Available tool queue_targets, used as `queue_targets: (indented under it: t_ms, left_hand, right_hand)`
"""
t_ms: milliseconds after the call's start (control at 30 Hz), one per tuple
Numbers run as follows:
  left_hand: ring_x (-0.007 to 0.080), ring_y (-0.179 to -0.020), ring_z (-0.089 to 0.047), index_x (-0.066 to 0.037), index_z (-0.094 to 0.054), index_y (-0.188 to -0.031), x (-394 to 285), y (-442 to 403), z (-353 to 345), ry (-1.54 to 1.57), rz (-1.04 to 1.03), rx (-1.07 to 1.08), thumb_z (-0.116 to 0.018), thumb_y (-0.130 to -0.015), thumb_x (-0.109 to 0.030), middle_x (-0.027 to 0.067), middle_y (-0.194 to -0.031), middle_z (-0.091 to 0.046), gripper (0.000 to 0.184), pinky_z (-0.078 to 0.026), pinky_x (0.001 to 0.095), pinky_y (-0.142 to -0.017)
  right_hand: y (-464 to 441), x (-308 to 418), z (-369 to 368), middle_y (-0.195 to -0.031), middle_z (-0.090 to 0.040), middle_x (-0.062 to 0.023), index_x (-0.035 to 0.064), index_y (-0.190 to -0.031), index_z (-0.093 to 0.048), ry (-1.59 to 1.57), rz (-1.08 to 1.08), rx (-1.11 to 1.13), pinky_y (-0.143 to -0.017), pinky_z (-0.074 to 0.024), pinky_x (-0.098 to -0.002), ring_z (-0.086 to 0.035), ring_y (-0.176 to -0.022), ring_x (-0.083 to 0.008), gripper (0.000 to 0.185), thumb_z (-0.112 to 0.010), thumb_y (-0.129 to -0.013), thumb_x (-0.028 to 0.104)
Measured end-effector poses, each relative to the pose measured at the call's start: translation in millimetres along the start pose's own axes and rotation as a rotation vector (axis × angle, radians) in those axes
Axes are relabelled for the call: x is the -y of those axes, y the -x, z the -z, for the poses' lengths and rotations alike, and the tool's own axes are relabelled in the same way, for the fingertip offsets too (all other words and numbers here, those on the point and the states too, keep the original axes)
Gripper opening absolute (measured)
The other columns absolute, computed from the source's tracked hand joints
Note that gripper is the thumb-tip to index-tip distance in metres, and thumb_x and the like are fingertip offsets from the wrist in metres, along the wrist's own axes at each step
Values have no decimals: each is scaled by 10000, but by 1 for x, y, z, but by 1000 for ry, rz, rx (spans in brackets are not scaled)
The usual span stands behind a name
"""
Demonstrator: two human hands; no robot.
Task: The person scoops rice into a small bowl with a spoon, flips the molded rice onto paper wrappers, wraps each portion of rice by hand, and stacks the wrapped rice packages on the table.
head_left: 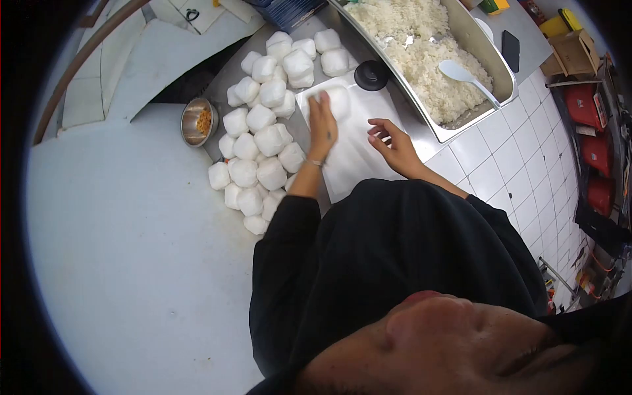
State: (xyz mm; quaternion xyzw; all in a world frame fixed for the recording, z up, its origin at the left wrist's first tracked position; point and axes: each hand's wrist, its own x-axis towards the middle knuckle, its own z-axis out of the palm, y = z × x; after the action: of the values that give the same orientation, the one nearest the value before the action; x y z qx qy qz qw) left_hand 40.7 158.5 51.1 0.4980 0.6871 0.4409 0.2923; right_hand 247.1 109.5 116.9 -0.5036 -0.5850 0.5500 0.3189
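My left hand (322, 128) is over the left side of a white sheet (355, 155), fingers stretched out, beside a white wrapped piece (338, 102). Whether the palm touches that piece is hard to tell. My right hand (395, 146) hovers at the sheet's right side, fingers apart and slightly curled, holding nothing. A round black object with a knob (371, 76) sits at the sheet's top edge. Many white wrapped bundles (269, 140) are heaped to the left of my left hand.
A steel tray (442, 133) of white rice stands at upper right, with a white spoon (461, 71) in it. A metal bowl (191, 131) with orange food is left of the bundles. A dark phone (510, 51) lies beyond the tray.
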Motion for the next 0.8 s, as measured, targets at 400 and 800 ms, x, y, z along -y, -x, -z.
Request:
queue_targets:
  t_ms: [400, 800]
  left_hand:
    - [392, -1003, -639, -52, -629, -1098, 45, -276, -31, -961, -295, 81, -364, -1046, -478, 182, -1042, -701, 504, -336, 651, -921]
    - [313, -1063, -554, -73, -612, -1122, -53, -182, -55, -926, -509, 139, -675, -813, -303, 119, -1095, -588, 391, -424, 480, -897]
  right_hand:
    - [6, 40, 179, -967, -730, -112, 12, -1258, -630, 57, 95, -263, -859, -508, -316, -701, -933, -172, 288, -604, -985, 98]
    - [-66, -28, 276, -971, -691, -91, 112, -1126, -648, 1100, -163, -131, -872, -409, -448, -618, -1030, -282, 236, -664, -930, 242]
